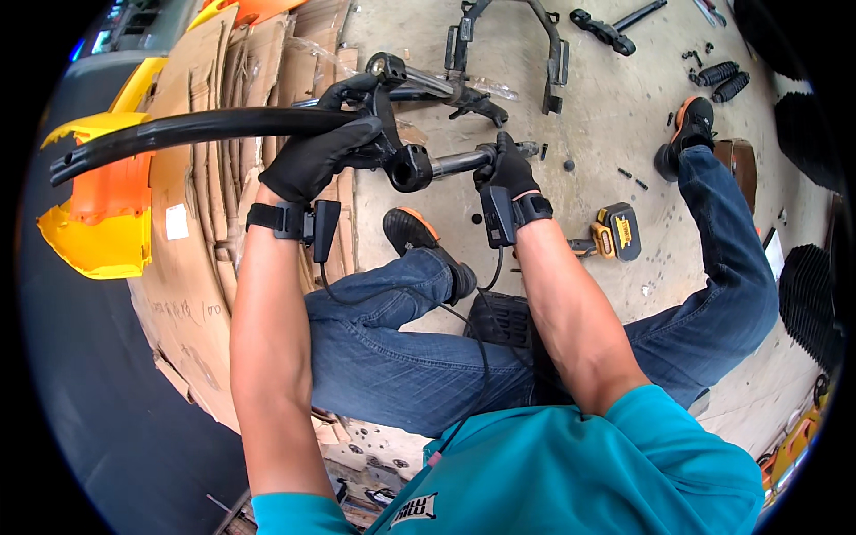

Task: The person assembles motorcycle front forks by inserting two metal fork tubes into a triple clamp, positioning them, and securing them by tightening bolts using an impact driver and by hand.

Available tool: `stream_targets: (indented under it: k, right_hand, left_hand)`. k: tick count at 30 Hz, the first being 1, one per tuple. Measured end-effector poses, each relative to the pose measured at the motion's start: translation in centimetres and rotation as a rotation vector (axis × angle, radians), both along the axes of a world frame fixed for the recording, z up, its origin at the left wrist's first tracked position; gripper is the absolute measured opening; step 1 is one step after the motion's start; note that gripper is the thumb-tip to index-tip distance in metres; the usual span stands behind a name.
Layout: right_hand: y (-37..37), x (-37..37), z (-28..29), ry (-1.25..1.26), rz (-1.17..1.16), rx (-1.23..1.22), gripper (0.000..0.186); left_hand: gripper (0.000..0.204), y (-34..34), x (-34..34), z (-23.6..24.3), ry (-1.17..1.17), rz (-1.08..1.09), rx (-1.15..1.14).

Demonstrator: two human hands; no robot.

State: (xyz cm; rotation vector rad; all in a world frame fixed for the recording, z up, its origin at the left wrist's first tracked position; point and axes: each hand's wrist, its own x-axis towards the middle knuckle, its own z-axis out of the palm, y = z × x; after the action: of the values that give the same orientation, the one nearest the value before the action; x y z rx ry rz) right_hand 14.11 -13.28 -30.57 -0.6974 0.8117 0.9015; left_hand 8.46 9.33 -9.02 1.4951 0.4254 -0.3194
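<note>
"Holding two-handed, why?"

"Wrapping fingers of the left hand [314, 160] round a curved black bar [209, 125] by the bracket [385, 123], toward eleven o'clock; closing the right hand [510, 169] round a silver tube [459, 162] near twelve (probably steadying against tipping)."

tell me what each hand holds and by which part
Left hand: black curved bar, near its right end. Right hand: silver tube, near its right end.

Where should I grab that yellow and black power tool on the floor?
Probably by the yellow handle, between the battery pack and the end nearest your right forearm; that middle looks narrower. It lies on the floor, so come from above with your right hand, once that releases the silver tube.
</note>
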Motion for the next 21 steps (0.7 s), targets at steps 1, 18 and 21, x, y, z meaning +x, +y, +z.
stream_targets:
  k: [1,18,21]
  right_hand:
    - [0.0,0.1,0.4,0.021,-0.008,-0.001,0.035]
    - [-1.6,0.2,0.4,0.077,0.086,0.114,0.035]
    - [-1.0,-0.7,0.2,0.084,0.08,0.209,0.03]
  left_hand:
    - [0.057,-0.1,0.1,-0.1,-0.01,-0.01,0.0]
    - [0.044,-1.9,2.6,0.4,-0.047,0.005,0.138]
    - [0.044,-2.2,3.2,1.3,-0.042,0.04,0.094]
